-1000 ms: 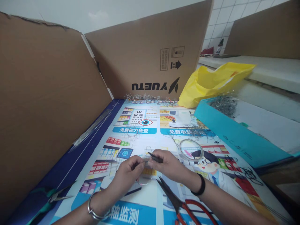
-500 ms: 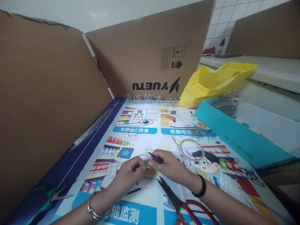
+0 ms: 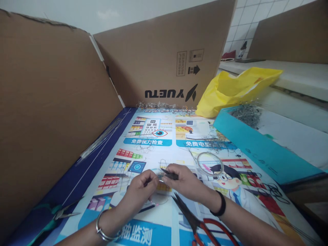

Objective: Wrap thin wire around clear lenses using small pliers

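Observation:
My left hand [image 3: 144, 185], with a silver bangle at its wrist, is closed in a pinch around a thin wire loop [image 3: 162, 204]. Close to its right, my right hand [image 3: 182, 177] grips a small dark pointed tool [image 3: 169, 174] whose tip points up and left. A black band circles the right wrist. Both hands meet over the printed sheet, their fingertips nearly touching. Below my right hand lie scissors [image 3: 192, 218] with red handles, blades partly apart. A coil of pale wire [image 3: 210, 163] rests beyond my right hand.
Green-handled pliers [image 3: 56, 215] lie at the lower left. Thin straight wires [image 3: 101, 140] rest by the left cardboard wall [image 3: 51, 89]. At the right are a turquoise box [image 3: 256, 153] holding tangled metal pieces, a yellow bag [image 3: 230, 92] and dark loops [image 3: 274, 191].
The dark tool's tip has shifted slightly left, and my left fingers have moved a little. Both hands keep nearly the same place and hold.

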The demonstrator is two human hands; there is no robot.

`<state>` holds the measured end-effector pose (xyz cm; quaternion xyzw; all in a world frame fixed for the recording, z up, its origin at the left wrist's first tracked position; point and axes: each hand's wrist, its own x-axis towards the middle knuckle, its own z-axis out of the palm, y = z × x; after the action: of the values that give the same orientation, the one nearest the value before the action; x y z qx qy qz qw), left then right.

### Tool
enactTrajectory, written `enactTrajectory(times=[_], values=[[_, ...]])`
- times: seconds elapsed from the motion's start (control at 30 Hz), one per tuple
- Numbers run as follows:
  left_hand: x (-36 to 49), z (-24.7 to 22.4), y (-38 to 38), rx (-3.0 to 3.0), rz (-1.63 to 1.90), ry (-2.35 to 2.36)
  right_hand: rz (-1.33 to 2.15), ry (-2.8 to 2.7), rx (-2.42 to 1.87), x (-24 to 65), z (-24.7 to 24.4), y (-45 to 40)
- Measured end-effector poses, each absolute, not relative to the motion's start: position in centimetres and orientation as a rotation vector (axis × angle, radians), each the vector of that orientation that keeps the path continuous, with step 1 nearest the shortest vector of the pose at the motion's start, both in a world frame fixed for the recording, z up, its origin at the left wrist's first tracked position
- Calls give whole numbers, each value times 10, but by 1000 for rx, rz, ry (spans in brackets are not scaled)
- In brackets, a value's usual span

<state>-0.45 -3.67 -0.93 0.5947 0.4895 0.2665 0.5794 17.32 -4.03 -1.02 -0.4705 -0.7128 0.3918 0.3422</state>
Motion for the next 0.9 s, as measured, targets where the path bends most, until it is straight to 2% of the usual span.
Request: enactTrajectory(times=[0.27,0.9], values=[[-4,-9,-38,1615,670,1289,1106,-1805,-1273,172,-12,-43],[-6,-19,-37,1552,629,1244,1171,-1779,-1243,172,-10,-45]])
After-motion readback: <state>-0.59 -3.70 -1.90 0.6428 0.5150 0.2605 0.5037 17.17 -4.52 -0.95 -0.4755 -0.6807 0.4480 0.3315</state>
